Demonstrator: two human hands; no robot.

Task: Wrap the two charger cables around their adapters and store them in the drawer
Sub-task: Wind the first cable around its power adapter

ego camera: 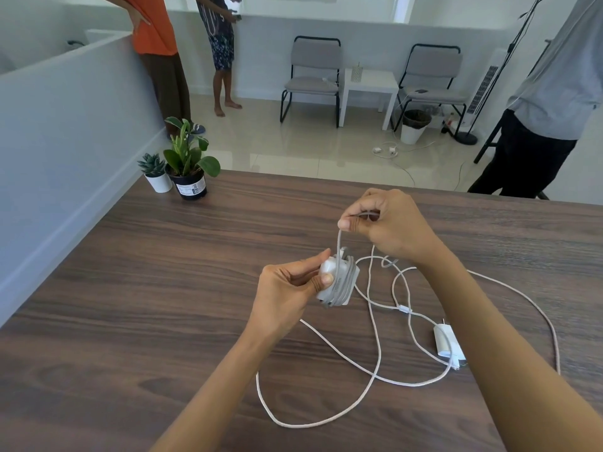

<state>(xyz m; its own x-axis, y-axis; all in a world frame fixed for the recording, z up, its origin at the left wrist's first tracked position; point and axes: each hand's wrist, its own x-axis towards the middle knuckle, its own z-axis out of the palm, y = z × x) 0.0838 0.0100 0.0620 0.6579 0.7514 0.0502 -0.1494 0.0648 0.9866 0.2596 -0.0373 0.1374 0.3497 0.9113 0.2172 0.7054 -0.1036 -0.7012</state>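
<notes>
My left hand point(287, 288) grips a white adapter point(339, 282) just above the table, with a few turns of white cable around its body. My right hand point(388, 223) is higher and further back, pinching that cable point(339, 238) between thumb and fingers so it runs taut down to the adapter. Long loose loops of white cable point(375, 363) lie across the wooden table point(163, 288). A second white adapter point(445, 340) lies flat on the table to the right, partly behind my right forearm, its cable unwrapped. No drawer is in view.
Two potted plants point(186, 164) stand at the table's far left corner beside a grey partition wall point(65, 125). Three people stand beyond the table, one close at the far right point(548, 102). Chairs, a white side table and a bin are on the floor behind.
</notes>
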